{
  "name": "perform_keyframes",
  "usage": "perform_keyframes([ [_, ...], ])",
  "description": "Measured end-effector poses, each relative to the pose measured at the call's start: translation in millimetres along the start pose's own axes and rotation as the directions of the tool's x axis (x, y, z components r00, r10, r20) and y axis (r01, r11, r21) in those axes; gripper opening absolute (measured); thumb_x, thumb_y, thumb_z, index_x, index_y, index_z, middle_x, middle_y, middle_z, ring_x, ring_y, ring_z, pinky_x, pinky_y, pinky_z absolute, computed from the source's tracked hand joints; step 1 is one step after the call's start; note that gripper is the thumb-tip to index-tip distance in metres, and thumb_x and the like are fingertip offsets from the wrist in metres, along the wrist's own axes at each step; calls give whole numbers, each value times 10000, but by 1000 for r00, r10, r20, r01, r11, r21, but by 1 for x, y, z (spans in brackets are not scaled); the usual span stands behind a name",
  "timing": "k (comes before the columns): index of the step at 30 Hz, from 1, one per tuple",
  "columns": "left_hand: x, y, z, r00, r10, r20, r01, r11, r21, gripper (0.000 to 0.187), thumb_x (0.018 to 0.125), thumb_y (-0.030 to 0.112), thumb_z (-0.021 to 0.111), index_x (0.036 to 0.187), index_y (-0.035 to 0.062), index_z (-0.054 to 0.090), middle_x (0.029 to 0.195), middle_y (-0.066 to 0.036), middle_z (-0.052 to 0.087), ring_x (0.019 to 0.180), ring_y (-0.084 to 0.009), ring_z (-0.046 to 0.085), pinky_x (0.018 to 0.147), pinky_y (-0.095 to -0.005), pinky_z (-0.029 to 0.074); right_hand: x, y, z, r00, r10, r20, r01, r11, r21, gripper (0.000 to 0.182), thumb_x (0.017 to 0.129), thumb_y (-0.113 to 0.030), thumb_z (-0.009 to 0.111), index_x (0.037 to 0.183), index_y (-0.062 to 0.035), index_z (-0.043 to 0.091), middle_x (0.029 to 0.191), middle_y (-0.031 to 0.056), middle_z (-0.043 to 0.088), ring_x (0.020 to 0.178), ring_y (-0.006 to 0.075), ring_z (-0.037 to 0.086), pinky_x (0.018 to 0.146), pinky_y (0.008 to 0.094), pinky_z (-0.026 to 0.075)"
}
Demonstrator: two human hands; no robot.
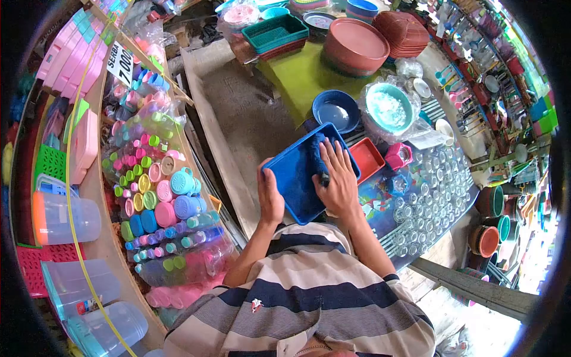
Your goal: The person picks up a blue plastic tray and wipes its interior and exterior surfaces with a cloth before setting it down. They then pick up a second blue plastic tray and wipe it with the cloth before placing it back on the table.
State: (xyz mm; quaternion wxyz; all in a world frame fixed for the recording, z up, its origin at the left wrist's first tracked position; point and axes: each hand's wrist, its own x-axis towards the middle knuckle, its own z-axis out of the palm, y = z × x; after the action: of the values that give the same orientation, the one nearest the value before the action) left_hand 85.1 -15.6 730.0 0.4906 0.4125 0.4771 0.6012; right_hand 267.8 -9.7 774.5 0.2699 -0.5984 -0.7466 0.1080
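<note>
A blue rectangular plastic tray is tilted in front of my body. Along its left edge my left hand grips the rim, the thumb on the inner side. Inside the tray, a bunched dark blue cloth lies against the bottom. My right hand presses on this cloth with long, straight fingers, and part of it shows between thumb and palm. Just beyond the tray stands a round blue basin. A red rectangular tray sits to the right, partly covered by the blue one.
Many glass jars stand on the table at right, near a pink plastic item. A turquoise basin, stacked brown basins and green baskets are farther back. Colourful bottles fill the left shelf below a price sign.
</note>
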Motion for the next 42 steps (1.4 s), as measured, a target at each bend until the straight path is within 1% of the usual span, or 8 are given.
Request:
perform_keyframes([
  [4, 2, -13, -10, 1000, 17, 6, -17, 999, 36, 570, 1179, 485, 330, 1414, 2, 519, 1360, -161, 572, 1260, -243, 553, 1131, -395, 420, -7, -19, 6, 987, -102, 123, 108, 993, -44, 1000, 782, -319, 803, 1620, 24, 378, 1704, 258, 333, 1590, 525, 237, 1330, 584, 145],
  [7, -3, -1, -9, 999, -44, 7, 44, 998, 34, 563, 1177, 494, 324, 1413, 20, 517, 1348, -154, 572, 1263, -260, 557, 1125, -405, 427, -19, -51, 8, 915, -310, 257, 255, 940, 228, 966, 777, -331, 805, 1603, -4, 427, 1708, 206, 361, 1603, 451, 268, 1331, 565, 177],
  [11, -3, -23, -21, 989, -142, 26, 143, 989, -32, 546, 1183, 472, 322, 1437, 24, 501, 1398, -160, 559, 1293, -259, 545, 1150, -405, 408, -22, -39, 16, 915, -315, 252, 252, 934, 255, 918, 804, -338, 792, 1602, -44, 448, 1710, 166, 379, 1605, 414, 287, 1330, 552, 189],
  [13, -2, -11, -18, 991, -128, 25, 127, 991, 28, 540, 1185, 462, 328, 1445, 20, 497, 1406, -162, 555, 1296, -248, 541, 1159, -400, 399, -15, -24, 15, 924, -267, 272, 215, 955, 206, 864, 817, -240, 761, 1614, -97, 457, 1717, 139, 377, 1610, 414, 278, 1331, 552, 201],
  [19, 6, 5, -15, 996, -69, 59, 59, 987, 153, 550, 1177, 473, 364, 1427, 3, 504, 1362, -159, 577, 1238, -240, 568, 1125, -394, 434, 1, 30, 16, 977, -121, 176, 160, 961, -227, 944, 796, -387, 814, 1584, -13, 452, 1736, 172, 324, 1642, 413, 175, 1322, 625, 98],
  [28, 8, 16, -2, 996, -12, 90, -17, 948, 317, 521, 1175, 439, 378, 1384, -6, 548, 1290, -180, 634, 1150, -263, 633, 1021, -400, 515, -12, 40, 22, 993, 41, 111, 3, 928, -373, 1028, 743, -467, 825, 1597, -24, 461, 1740, 147, 326, 1646, 413, 156, 1317, 664, 66],
  [33, 5, 18, 3, 986, 48, 158, -94, 950, 299, 503, 1168, 418, 414, 1339, -19, 592, 1247, -179, 663, 1110, -263, 656, 1007, -396, 519, -22, 40, 20, 945, -4, 328, 127, 927, -354, 1040, 698, -449, 831, 1549, 38, 484, 1683, 241, 380, 1604, 433, 267, 1321, 629, 128],
  [42, 17, 26, 7, 993, 106, 60, -120, 948, 296, 549, 1160, 464, 390, 1323, -24, 584, 1235, -192, 636, 1116, -282, 636, 998, -404, 508, -77, 35, 23, 943, -52, 328, 106, 983, -150, 866, 726, -426, 832, 1379, 81, 574, 1495, 326, 538, 1428, 499, 465, 1248, 550, 321],
])
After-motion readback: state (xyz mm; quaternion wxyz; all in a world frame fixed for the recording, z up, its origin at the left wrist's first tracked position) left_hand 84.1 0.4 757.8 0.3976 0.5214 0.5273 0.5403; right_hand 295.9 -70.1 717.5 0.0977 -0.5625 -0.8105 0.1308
